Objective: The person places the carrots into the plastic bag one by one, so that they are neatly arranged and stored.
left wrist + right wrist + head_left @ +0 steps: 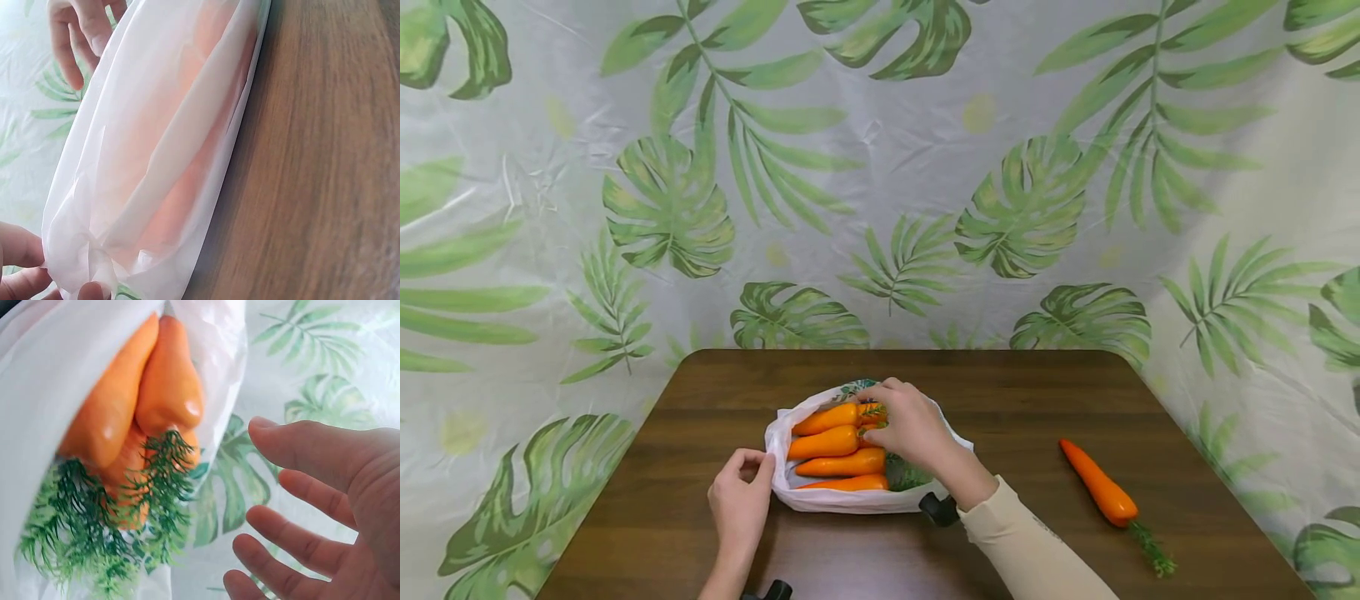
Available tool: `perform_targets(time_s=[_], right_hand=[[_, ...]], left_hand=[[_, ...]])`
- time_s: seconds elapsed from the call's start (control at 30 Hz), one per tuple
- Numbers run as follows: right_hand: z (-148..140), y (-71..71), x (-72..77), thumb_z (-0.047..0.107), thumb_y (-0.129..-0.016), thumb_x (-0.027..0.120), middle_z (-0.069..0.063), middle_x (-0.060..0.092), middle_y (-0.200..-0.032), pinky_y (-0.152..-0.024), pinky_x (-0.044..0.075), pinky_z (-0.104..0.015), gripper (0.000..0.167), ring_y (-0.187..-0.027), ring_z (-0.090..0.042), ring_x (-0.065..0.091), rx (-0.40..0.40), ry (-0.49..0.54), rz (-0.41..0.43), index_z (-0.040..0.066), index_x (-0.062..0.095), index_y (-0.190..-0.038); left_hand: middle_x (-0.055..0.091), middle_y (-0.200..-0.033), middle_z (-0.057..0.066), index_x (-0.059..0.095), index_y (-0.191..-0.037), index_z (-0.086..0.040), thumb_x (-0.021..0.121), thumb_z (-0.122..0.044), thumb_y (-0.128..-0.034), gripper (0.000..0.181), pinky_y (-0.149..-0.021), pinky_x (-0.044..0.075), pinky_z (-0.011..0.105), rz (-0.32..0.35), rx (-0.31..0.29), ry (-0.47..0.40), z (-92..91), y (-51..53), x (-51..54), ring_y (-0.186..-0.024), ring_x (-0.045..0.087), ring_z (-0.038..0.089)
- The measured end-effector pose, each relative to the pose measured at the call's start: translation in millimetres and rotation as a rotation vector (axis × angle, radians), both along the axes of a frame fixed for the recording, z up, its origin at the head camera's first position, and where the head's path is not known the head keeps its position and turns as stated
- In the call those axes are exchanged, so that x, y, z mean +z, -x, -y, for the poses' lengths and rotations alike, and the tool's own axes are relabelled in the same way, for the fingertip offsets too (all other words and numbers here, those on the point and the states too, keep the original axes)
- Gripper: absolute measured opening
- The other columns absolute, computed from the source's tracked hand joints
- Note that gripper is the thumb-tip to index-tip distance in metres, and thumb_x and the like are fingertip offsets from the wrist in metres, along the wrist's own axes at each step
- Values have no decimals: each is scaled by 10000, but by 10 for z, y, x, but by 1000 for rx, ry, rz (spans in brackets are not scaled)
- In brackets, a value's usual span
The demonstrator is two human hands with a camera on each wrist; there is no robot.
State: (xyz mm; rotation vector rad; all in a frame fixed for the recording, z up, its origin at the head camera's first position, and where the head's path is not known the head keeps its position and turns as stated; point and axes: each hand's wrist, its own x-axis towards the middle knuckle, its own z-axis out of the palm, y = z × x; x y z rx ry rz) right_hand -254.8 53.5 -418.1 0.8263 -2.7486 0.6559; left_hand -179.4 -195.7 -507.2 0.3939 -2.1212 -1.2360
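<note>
A white plastic bag (820, 500) lies on the table with its mouth spread wide. Inside it are several orange carrots (826, 442) with green feathery tops (94, 519). At the bag's left end my left hand (741, 492) pinches the rim between thumb and fingers; the left wrist view shows its fingers (22, 265) at the bag's corner. My right hand (910, 425) is over the carrot tops in the head view. In the right wrist view its fingers (294, 537) are spread beside the carrots and hold nothing. Part of the carrots and greens is hidden under that hand.
One more carrot (1101, 483) with a green top lies by itself on the right of the brown wooden table (1000, 383). Behind the table hangs a pale curtain (880, 167) printed with green leaves.
</note>
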Motion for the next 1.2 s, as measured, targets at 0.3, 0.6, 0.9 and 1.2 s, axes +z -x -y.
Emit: perform_targets(time_s=[0.3,0.6,0.9,1.2], right_hand=[[-194,-60,85,270,-777,885,39,607,-1145,-722,519,-357,594,-952,-179,607,-57,41,61,281,652,-1322],[-409,-105,135,300,-759,897,51,619,-1182,-770,530,-385,589,-983,-175,615,-134,81,74,304,660,-1298],[-641,-148,157,288,-773,886,41,623,-1194,-790,523,-422,598,-1018,-224,624,-155,130,56,282,649,-1322],[-877,-206,167,268,-767,891,-7,625,-1250,-816,521,-480,628,-1056,-270,629,-201,145,34,261,636,-1342]], left_hand=[[727,-787,19,731,-823,-133,782,-153,-870,72,-679,445,339,4,4,-2,-4,2,-5,-763,687,228],[730,-795,26,734,-826,-134,778,-164,-873,72,-682,443,340,12,3,-8,-8,2,5,-775,687,237],[721,-791,16,730,-829,-138,776,-182,-875,79,-667,443,312,27,13,-19,-4,8,-13,-762,677,211],[717,-786,23,728,-833,-128,770,-175,-879,78,-649,420,259,29,9,-15,-4,11,-11,-757,670,214]])
